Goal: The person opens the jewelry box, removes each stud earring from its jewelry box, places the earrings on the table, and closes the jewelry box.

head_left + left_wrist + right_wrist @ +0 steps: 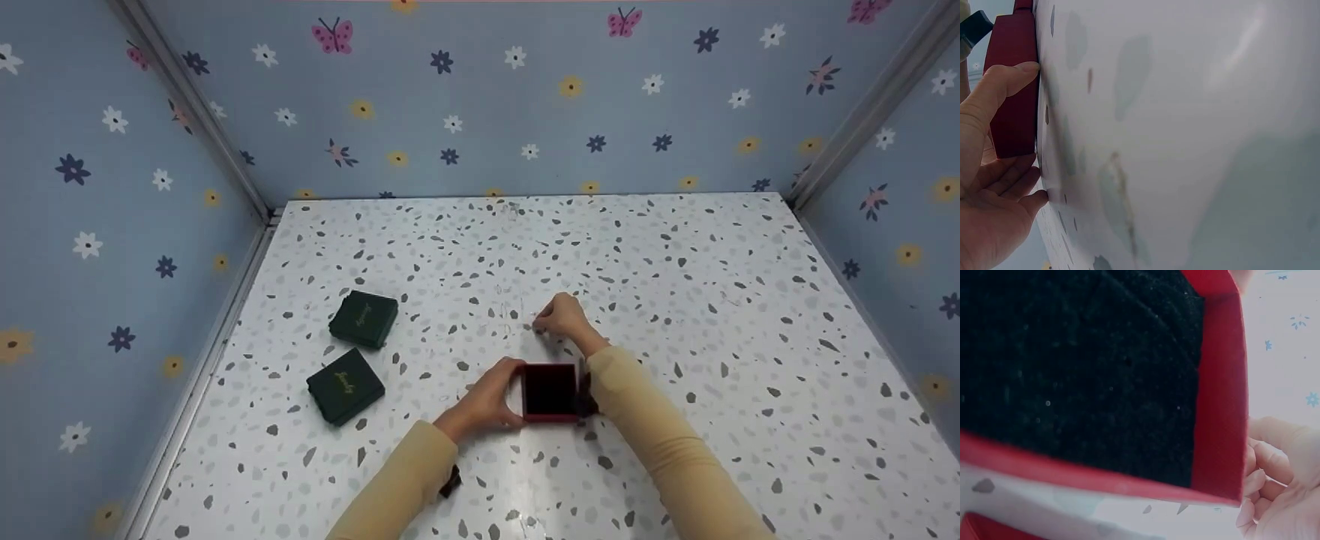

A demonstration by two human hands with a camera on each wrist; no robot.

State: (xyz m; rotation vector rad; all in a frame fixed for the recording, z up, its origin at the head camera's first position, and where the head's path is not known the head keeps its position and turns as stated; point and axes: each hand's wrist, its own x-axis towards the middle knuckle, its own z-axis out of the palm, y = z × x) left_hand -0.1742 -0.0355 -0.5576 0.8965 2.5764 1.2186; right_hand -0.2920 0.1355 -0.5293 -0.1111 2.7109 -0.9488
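Observation:
A square red jewelry box point(550, 418) with a dark lining lies on the speckled tabletop, its top uncovered. My left hand point(487, 397) grips its left side, thumb at the near corner and fingers round the far one; the left wrist view shows the thumb point(1008, 79) against the red wall. Beyond the box, my right hand point(564, 319) is low over the table with bent fingers and fingertips together. Faint thin marks or strands point(504, 309) show just left of those fingertips. In the right wrist view the right hand point(1275, 478) is partly behind the box wall; I cannot tell whether it pinches anything.
Two dark green boxes with gold lettering, one farther back point(365, 319) and one nearer point(346, 386), lie on the left. Another red piece point(994, 529) shows low in the right wrist view. Flowered blue panels point(487, 97) close off the back and both sides.

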